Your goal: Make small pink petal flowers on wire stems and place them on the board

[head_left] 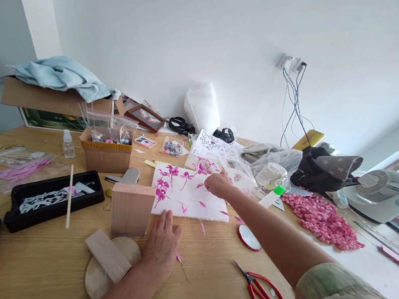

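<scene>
My left hand (164, 244) lies on the table with its fingers stretched out, beside a wooden block (132, 210) and just short of a white foam board (188, 200). My right hand (219, 185) is over the board's right part with its fingers closed; what they hold, if anything, I cannot make out. Magenta flower sprigs (161, 189) lie along the board, and single magenta petals (202, 203) are on its front part. Another petal piece on a thin stem (179, 257) rests on the table by my left hand.
Red-handled pliers (263, 292) and a round red-rimmed container (250, 238) lie in front. Left are a flat wood piece on a disc (108, 256), a black tray (53, 199) and a cardboard box (108, 154). Pink beads (322, 221) and a white fan (390, 194) stand right.
</scene>
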Action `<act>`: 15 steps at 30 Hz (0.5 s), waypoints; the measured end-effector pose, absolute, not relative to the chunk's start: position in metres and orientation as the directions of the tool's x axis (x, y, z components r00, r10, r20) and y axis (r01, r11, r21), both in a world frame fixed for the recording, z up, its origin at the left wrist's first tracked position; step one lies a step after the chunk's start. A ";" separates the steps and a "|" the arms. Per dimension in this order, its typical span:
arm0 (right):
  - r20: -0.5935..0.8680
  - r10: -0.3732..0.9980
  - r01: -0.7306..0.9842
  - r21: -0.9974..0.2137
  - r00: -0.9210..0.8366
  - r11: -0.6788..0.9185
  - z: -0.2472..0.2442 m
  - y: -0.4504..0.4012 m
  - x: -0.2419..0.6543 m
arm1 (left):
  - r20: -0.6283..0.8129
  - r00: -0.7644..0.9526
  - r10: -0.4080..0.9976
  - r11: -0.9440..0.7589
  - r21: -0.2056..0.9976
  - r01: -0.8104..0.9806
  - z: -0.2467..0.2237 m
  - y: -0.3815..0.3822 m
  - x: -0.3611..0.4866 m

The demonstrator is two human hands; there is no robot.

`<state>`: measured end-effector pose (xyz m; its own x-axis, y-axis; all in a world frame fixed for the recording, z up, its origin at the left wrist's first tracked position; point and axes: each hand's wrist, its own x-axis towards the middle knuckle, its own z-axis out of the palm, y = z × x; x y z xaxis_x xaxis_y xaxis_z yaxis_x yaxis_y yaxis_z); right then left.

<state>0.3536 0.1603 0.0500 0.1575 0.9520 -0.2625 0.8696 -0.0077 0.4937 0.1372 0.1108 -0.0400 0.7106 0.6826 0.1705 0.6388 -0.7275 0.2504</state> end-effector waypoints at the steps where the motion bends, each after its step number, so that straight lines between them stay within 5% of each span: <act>1: -0.269 0.950 0.869 0.494 0.158 -0.004 0.050 0.161 0.354 | 0.172 0.711 0.682 -0.728 0.250 0.638 -0.040 0.111 0.137; 15: -0.278 0.949 0.868 0.497 0.150 0.008 0.041 0.165 0.352 | 0.184 0.703 0.687 -0.724 0.258 0.640 -0.042 0.111 0.138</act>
<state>0.3523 0.1651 0.0410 0.1503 0.9487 -0.2781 0.8676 0.0083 0.4973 0.1384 0.1114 -0.0423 0.7027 0.6873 0.1842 0.6400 -0.7236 0.2584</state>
